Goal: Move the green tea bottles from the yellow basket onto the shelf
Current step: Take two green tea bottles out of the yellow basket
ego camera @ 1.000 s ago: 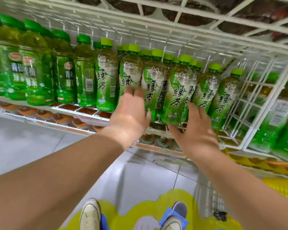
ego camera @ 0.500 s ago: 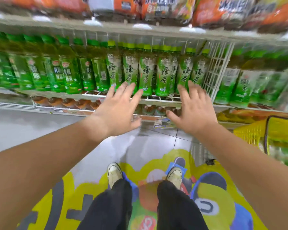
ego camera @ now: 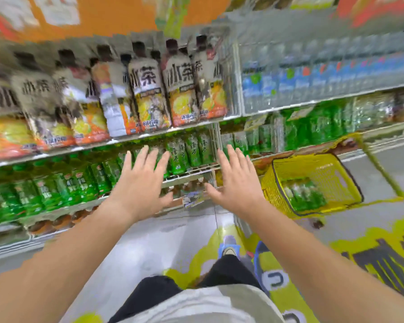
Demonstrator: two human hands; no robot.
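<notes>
- Our left hand and right hand hover before the shelf, fingers spread straight, holding nothing.
- The green tea bottles stand upright at the shelf's right end, caps up, labels facing us.
- The remaining bottles sit in the yellow basket to our right; blur hides which way they point.

Green tea bottles on shelf: green labels, dark characters.
Bottles in basket: green, blurred.
Basket: yellow, grid-perforated walls, dark rim trim.
Upper-shelf bottles: beige over orange-yellow labels, black characters, dark caps.
Water bottles: clear, blue labels.
Shelf rails: white.
Floor: pale grey.
Floor decal: yellow-green, with blue and black patches.
Trousers: black.
Shirt: off-white.
</notes>
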